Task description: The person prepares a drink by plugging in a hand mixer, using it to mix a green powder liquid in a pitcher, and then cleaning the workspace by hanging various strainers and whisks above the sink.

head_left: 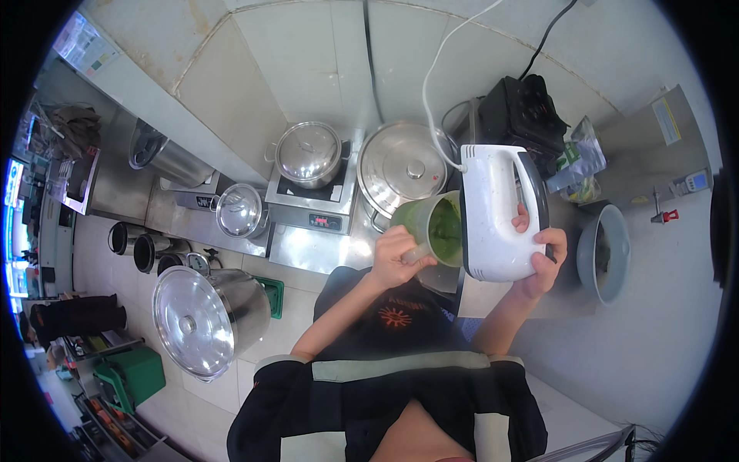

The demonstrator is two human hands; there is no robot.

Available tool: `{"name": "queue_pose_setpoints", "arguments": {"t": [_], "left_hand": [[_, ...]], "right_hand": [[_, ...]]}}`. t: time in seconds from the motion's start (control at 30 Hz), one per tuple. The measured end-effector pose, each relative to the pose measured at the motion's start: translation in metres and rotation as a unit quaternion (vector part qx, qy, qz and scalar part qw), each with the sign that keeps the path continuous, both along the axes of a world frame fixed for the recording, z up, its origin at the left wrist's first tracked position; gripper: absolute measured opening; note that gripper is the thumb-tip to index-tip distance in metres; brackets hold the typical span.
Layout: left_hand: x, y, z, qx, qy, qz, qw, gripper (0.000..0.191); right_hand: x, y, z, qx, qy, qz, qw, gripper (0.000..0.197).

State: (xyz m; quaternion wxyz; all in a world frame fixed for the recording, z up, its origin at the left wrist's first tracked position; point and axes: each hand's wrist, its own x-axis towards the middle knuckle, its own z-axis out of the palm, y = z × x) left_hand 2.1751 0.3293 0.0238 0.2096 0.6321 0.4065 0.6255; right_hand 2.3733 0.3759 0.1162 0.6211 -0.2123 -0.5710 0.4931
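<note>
My left hand grips the handle of a translucent plastic jug, which is tilted with its mouth toward the right. Inside it is a green liquid. My right hand is closed around the lower end of a white electric hand mixer with a dark grip. The mixer stands on end beside the jug's mouth and covers part of it. Whether its beaters reach into the liquid is hidden. A white cord rises from the mixer's top.
Behind the jug stands a large lidded steel pot. A smaller lidded pot sits on an induction cooker. At right are a black appliance and a grey-blue basin. A big stockpot stands at left; a person is farther off.
</note>
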Motion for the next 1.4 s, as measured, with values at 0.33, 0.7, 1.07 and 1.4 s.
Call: {"name": "queue_pose_setpoints", "arguments": {"t": [0.33, 0.7, 1.07, 1.4], "left_hand": [[0.000, 0.000, 0.002, 0.025, 0.022, 0.007, 0.999, 0.031], [0.002, -0.001, 0.009, 0.057, 0.077, 0.043, 0.994, 0.029], [0.011, -0.012, 0.009, 0.064, 0.062, 0.052, 0.995, 0.028], [0.009, -0.013, 0.011, 0.063, 0.059, 0.059, 0.995, 0.029]], "right_hand": [[-0.002, -0.006, -0.003, -0.004, -0.023, 0.036, 0.999, 0.020], [-0.014, -0.012, -0.009, 0.029, 0.036, 0.074, 0.996, 0.019], [-0.036, -0.008, 0.001, 0.021, 0.089, 0.030, 0.995, 0.021], [-0.036, -0.005, -0.005, 0.047, 0.087, 0.065, 0.993, 0.026]]}}
